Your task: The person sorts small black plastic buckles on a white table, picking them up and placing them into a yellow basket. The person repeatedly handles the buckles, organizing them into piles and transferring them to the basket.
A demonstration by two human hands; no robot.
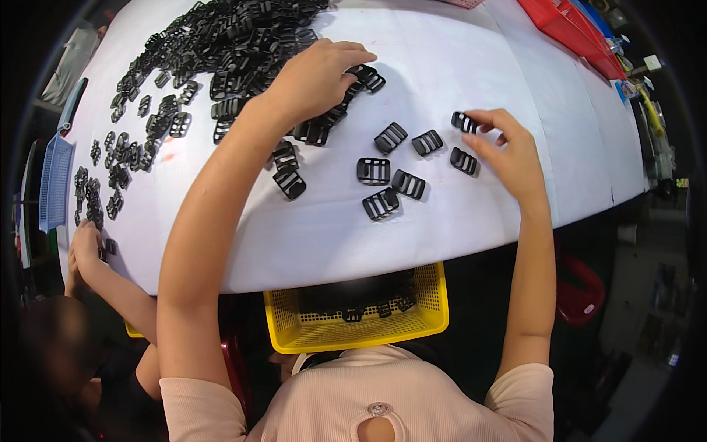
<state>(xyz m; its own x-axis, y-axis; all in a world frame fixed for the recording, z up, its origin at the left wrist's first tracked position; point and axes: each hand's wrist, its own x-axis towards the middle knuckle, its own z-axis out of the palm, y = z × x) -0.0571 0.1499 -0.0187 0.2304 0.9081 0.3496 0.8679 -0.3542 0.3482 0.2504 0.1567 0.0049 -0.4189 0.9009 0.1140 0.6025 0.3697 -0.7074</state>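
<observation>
Several black plastic strap buckles are spread over a white-covered table (324, 243). With its thumb and index finger, my right hand (508, 147) pinches one buckle (464, 122) by its edge. Another buckle (463, 160) lies just below those fingertips. My left hand (313, 77) reaches over the near right edge of the big buckle pile (243, 37). Its fingers and thumb are apart, with buckles (370, 79) under and beside them. Between my hands sits a loose group of separate buckles, one of them a flat-lying buckle (373, 171). My left palm and forearm hide part of the pile.
Below the table edge, a yellow plastic basket (442, 295) holds some buckles. At far left are smaller buckle clusters (121, 158), a blue basket (55, 180) and another person's hands (85, 247). A red tray (571, 33) stands at the far right; a red stool (582, 291) is below.
</observation>
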